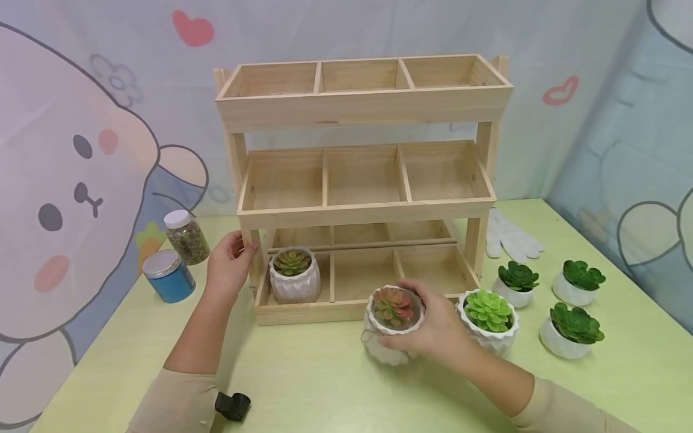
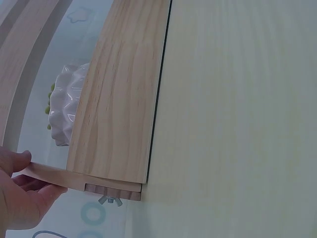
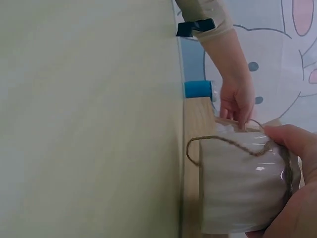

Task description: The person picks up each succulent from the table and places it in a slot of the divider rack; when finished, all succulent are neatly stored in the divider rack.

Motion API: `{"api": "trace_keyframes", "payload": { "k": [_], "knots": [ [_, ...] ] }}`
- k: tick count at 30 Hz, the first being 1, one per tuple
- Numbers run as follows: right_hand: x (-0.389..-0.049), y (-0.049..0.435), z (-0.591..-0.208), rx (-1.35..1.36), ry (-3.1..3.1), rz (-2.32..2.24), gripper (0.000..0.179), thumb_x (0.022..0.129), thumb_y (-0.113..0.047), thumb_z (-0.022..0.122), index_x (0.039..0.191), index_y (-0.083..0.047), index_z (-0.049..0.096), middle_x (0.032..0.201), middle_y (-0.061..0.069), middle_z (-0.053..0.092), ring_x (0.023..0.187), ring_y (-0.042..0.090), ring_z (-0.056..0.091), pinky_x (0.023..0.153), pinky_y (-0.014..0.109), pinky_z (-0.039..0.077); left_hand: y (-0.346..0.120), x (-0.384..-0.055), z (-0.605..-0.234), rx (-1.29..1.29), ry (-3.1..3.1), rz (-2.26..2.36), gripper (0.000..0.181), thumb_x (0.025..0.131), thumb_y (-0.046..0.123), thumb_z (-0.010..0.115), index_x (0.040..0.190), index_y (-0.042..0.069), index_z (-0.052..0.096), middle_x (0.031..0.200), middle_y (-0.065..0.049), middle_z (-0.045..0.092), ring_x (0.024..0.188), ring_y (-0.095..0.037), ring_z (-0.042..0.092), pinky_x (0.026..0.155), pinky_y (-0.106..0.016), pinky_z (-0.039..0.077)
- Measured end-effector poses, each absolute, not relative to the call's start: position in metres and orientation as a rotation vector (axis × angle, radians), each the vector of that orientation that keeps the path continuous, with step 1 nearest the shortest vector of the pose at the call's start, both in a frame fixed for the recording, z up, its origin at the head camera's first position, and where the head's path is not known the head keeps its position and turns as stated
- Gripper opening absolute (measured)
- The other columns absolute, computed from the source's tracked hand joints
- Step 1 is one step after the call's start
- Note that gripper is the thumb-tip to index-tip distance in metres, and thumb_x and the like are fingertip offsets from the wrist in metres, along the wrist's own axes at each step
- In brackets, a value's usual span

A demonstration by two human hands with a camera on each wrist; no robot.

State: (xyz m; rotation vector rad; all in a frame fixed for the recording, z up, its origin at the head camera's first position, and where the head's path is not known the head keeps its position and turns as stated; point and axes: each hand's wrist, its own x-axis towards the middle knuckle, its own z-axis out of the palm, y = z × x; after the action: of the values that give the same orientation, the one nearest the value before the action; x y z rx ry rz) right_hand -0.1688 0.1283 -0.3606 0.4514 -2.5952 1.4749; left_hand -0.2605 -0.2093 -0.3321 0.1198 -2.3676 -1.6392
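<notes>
My left hand (image 1: 228,264) holds the left upright of a three-tier wooden shelf (image 1: 363,108), thumb on one side and fingers on the other, as the left wrist view also shows. My right hand (image 1: 435,322) grips a white ceramic pot (image 1: 387,347) with a reddish succulent (image 1: 393,307), in front of the lowest tier. In the right wrist view, a loop of twine (image 3: 228,143) hangs around that pot. Another white pot (image 1: 295,285) with a green succulent stands in the bottom tier's left compartment.
To the right stand a pot with a bright green succulent (image 1: 488,311) and several smaller pots with dark green succulents (image 1: 575,325). White gloves (image 1: 511,234) lie behind them. At left are a blue jar (image 1: 170,279) and a white-lidded jar (image 1: 187,239).
</notes>
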Motion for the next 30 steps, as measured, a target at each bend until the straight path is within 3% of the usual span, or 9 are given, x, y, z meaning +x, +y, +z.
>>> {"api": "trace_keyframes", "payload": {
  "k": [12,20,30],
  "knots": [
    [-0.182,0.113,-0.316,0.468,-2.458,1.5,0.086,0.051,-0.023,0.093,0.126,-0.01,0.053,0.118,0.004,0.056,0.107,0.023,0.054,0.089,0.044,0.047,-0.21,-0.262,-0.333,0.13,-2.369,-1.632,0.041,0.096,0.014,0.054,0.134,0.0,0.046,0.134,-0.019,0.049,0.121,-0.032,0.048,0.099,-0.043,0.04],
    [-0.206,0.098,-0.32,0.295,-2.436,1.432,0.091,0.05,-0.035,0.093,0.127,-0.011,0.053,0.121,0.004,0.055,0.109,0.024,0.053,0.089,0.041,0.048,-0.21,-0.261,-0.332,0.136,-2.368,-1.639,0.041,0.096,0.013,0.054,0.134,0.0,0.046,0.134,-0.019,0.049,0.121,-0.032,0.048,0.099,-0.044,0.041],
    [-0.231,0.08,-0.324,0.182,-2.406,1.498,0.092,0.056,-0.036,0.091,0.131,-0.004,0.047,0.124,0.01,0.047,0.113,0.027,0.047,0.093,0.042,0.045,-0.21,-0.261,-0.332,0.131,-2.365,-1.632,0.041,0.096,0.013,0.053,0.134,0.0,0.045,0.134,-0.02,0.049,0.121,-0.032,0.048,0.098,-0.044,0.041]
  ]
}}
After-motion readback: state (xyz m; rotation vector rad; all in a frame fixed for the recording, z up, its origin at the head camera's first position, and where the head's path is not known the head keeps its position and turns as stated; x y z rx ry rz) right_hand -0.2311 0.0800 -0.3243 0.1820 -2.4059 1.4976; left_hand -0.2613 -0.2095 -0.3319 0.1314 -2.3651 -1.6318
